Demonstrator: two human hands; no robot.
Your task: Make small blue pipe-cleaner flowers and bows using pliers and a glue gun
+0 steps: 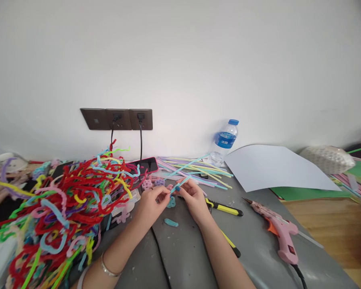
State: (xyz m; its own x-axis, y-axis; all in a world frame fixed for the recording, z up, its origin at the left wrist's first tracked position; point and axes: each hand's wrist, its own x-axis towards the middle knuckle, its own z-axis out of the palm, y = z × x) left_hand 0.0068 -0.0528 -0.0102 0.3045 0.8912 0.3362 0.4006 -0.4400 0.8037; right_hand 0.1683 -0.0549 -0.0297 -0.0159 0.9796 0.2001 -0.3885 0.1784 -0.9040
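Between my two hands a light blue pipe cleaner point(185, 180) slants up to the right. My left hand point(153, 202) pinches its lower end, and my right hand point(194, 198) has its fingers closed on it a little higher. Just below the fingertips lies a small teal looped pipe-cleaner piece point(171, 202). Nearer to me on the grey table is a short folded light blue piece point(171, 222). Pink and purple pipe-cleaner flowers point(147, 184) sit beyond my left hand. Yellow-and-black pliers point(225, 208) lie right of my right hand, their handles partly behind my forearm.
A big tangle of coloured pipe cleaners point(69, 200) covers the left side. Straight pipe cleaners point(204, 168), a phone point(149, 164) and a water bottle point(227, 138) are near the wall. A pink glue gun point(284, 237) and white paper point(273, 168) lie right. A black cable point(161, 253) crosses the table.
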